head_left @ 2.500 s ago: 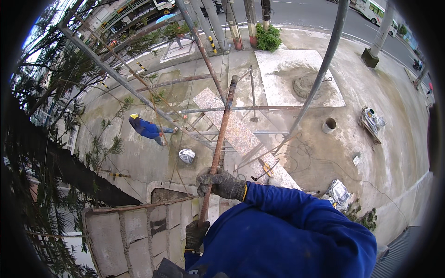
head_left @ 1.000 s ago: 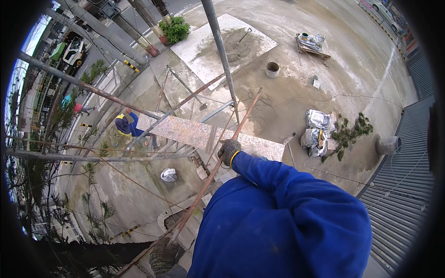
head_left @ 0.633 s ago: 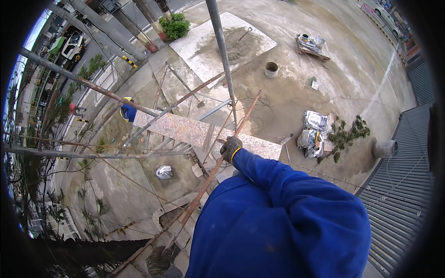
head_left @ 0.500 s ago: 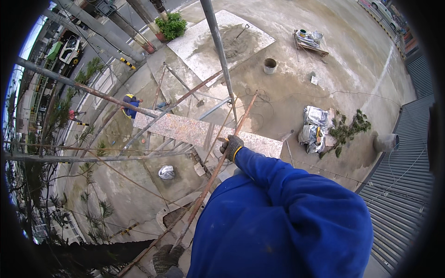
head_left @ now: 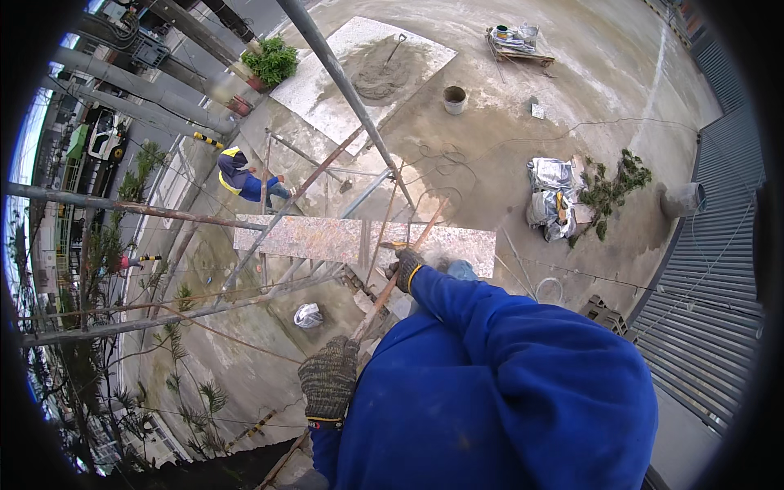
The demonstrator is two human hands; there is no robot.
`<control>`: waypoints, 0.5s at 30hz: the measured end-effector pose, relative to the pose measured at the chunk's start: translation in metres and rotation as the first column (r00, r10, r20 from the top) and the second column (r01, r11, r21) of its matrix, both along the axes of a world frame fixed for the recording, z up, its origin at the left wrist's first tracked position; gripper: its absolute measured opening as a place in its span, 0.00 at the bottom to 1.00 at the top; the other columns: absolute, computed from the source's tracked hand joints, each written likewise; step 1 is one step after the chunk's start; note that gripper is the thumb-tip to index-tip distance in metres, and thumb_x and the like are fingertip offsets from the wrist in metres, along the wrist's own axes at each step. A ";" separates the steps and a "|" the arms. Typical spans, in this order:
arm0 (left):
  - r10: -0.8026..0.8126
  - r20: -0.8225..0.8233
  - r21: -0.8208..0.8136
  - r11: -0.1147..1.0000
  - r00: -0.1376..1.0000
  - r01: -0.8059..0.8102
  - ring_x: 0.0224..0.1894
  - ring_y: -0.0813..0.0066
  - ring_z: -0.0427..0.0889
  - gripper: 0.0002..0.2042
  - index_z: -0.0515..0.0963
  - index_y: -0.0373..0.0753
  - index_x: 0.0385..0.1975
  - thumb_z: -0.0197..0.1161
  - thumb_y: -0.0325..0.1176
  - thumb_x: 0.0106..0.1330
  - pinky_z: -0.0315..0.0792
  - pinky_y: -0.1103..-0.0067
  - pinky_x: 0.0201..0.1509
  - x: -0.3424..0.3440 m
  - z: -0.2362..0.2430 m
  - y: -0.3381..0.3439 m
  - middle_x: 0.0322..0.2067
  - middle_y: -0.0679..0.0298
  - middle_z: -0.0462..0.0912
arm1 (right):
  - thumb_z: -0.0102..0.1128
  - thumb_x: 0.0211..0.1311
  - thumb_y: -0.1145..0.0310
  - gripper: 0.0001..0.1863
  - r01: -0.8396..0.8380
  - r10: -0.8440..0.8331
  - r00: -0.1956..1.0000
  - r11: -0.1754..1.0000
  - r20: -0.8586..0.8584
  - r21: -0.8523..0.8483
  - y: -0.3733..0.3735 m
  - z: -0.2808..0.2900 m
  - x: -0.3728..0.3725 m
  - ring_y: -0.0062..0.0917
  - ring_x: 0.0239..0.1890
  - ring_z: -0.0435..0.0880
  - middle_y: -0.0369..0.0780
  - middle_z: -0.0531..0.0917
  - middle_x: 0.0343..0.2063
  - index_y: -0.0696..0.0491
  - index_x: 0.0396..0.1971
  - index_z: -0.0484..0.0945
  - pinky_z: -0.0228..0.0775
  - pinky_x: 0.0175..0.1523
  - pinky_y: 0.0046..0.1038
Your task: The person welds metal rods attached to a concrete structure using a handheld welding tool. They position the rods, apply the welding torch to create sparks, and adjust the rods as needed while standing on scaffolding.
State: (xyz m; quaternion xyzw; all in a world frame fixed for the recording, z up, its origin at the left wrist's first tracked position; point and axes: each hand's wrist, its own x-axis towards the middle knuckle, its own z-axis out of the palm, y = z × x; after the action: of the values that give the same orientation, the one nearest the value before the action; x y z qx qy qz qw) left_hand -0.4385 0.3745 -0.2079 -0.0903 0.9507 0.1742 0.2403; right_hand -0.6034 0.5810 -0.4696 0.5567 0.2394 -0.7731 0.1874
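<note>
A rusty brown pole slants up and away in front of my blue-sleeved body. My right hand, in a dark knitted glove, is closed round its upper part. A small yellow-brown thing shows at those fingertips; I cannot make out what it is. Near the pole's lower end my left hand, gloved alike, is wrapped round it, with the fingers partly hidden. Beyond my hands a long speckled plank lies across the scaffold frame.
Scaffold pipes cross the view. Far below, a person in blue stands near the plank's left end. On the ground are a mortar heap with a shovel, a bucket and silver sacks. Corrugated sheeting runs along the right.
My left hand has come up from the bottom edge, and the pole's far end sits lower. The co-worker looks more upright. The whole view has shifted slightly.
</note>
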 end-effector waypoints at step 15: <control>-0.026 0.083 0.019 1.000 0.996 0.024 0.52 0.47 0.81 0.25 0.79 0.37 0.52 0.57 0.52 0.66 0.72 0.61 0.57 -0.007 -0.069 -0.001 0.47 0.46 0.83 | 0.56 0.65 0.58 0.15 -0.548 0.859 0.512 0.314 0.015 0.776 0.068 -0.003 -0.003 0.42 0.41 0.85 0.47 0.85 0.34 0.52 0.40 0.85 0.77 0.49 0.38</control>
State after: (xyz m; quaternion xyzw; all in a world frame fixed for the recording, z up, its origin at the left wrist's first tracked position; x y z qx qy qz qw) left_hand -0.4458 0.3738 -0.2764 -0.0834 0.9393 0.1759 0.2824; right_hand -0.6068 0.6487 -0.4730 0.2400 0.7673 -0.5464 0.2347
